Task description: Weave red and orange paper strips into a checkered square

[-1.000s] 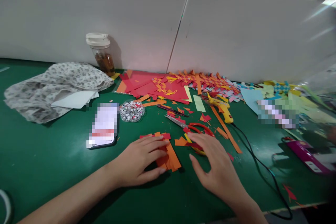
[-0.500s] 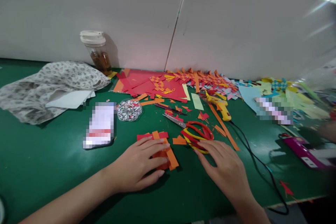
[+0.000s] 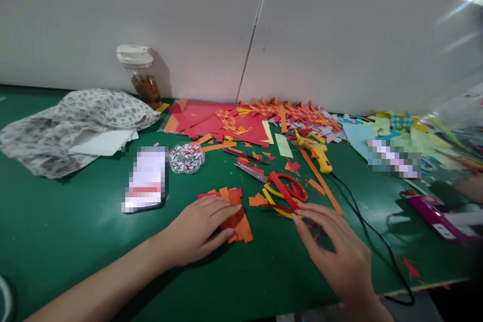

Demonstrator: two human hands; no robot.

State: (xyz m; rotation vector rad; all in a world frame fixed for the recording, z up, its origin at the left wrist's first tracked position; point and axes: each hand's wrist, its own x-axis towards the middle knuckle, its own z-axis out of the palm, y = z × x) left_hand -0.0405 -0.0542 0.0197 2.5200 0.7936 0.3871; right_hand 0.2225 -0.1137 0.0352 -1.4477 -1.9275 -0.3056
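My left hand (image 3: 206,229) lies flat with fingers stretched out over a small row of orange paper strips (image 3: 241,224), pressing them to the table. A red strip crosses their far end, and the hand covers part of the work. To the right, my right hand (image 3: 335,246) pinches a red paper strip (image 3: 284,191) between thumb and fingertips, raised over the scissors' handles. A second dark red piece sticks out leftward from the same fingertips. Beneath lie the scissors (image 3: 251,172), red and yellow handled, blades pointing left. An orange paper scrap (image 3: 257,200) lies between my hands.
A yellow glue gun (image 3: 315,151) trails a black cord at right, near a purple power strip (image 3: 433,219). Left are a phone (image 3: 146,176), a case of googly eyes (image 3: 187,157), patterned cloth (image 3: 49,136) and a lidded cup (image 3: 141,80). Woven paper pieces (image 3: 294,113) line the wall; another person's hand (image 3: 471,188) shows at right.
My right hand has shifted right and lifted the red strip, which now stands out from the fingertips. The orange strips under my left hand sit closer together.
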